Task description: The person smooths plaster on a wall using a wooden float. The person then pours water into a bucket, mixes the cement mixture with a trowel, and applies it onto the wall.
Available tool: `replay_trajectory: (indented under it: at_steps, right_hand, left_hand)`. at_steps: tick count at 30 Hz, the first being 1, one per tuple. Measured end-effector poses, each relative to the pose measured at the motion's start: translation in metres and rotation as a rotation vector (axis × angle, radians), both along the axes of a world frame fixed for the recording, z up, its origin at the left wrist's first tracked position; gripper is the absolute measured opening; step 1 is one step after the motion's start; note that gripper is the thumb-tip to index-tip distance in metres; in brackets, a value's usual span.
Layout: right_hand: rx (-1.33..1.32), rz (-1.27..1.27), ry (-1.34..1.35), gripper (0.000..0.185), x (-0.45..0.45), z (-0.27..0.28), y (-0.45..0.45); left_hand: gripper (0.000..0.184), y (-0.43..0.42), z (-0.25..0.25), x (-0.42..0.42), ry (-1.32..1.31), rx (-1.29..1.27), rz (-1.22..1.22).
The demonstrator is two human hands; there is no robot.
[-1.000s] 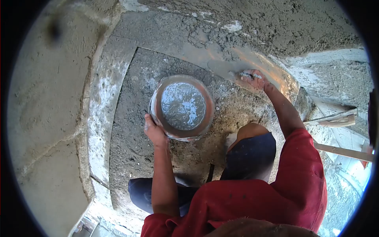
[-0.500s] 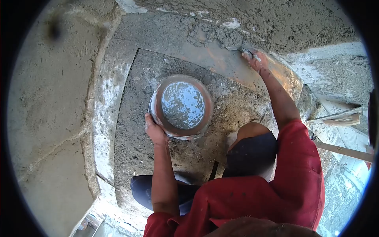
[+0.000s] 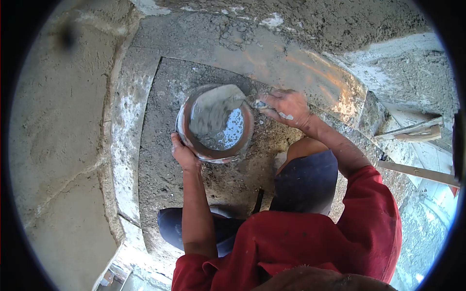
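- The red shirt is nearest; its cloth is creased and marked with small dark spots.
- Dark trousers cover the bent legs, one bare knee showing at the edge of the cloth.
- The left hand is against the near left side of the bucket, one digit stretched out along the outer wall. The other fingers are mostly hidden, so how tightly they close cannot be told.
- The bucket is round, with a reddish-brown inner wall and pale smears outside; it is in front of the person, between the two hands.
- Inside is a wet grey mix, glossy and rippled where light hits it.
- The right hand is closed around the handle of the trowel, thumb and fingers drawn together, grey paste on the skin.
- The trowel has a broad blade, rounded at the tip and coated grey, over the bucket's opening. Blur hides whether it touches the mix.
- The ground is rough, dark and gritty.
- A strip edges it on the left, flat and blotched white; beyond the right hand, a smooth wet panel shows orange patches.
- Wooden pieces lie at the right.
- Coarse grey mortar spreads at the far side.
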State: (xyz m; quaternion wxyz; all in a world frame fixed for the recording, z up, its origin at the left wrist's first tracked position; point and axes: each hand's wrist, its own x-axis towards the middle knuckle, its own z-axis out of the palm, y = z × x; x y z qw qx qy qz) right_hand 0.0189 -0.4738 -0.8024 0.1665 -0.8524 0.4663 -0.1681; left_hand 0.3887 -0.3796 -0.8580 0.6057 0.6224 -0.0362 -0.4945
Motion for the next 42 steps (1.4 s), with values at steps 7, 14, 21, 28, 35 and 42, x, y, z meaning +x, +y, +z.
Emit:
replay_trajectory:
  at_steps: [7,14,21,28,35,42]
  right_hand:
    - [0.416,-0.637,0.103,0.041,-0.147,-0.033,-0.014]
    - [0.223,-0.333,-0.008,0.035,-0.205,-0.075,-0.091]
    - [0.151,-0.461,0.200,0.057,0.088,-0.149,-0.294]
    - [0.374,-0.521,0.053,0.058,0.081,-0.119,-0.276]
    - [0.271,-0.534,0.074,0.060,0.033,-0.101,-0.255]
    - [0.042,-0.310,0.139,0.046,0.013,0.018,-0.173]
  left_hand:
    - [0.047,-0.003,0.011,-0.007,-0.028,0.019,0.033]
    - [0.048,0.003,-0.007,0.004,-0.165,0.047,-0.016]
    - [0.043,-0.012,0.004,-0.006,-0.243,0.047,0.022]
    - [0.043,-0.007,0.014,-0.013,-0.380,0.131,0.045]
    - [0.046,-0.006,0.007,-0.009,-0.271,0.096,0.058]
    - [0.045,-0.006,0.007,-0.008,-0.201,0.057,0.089]
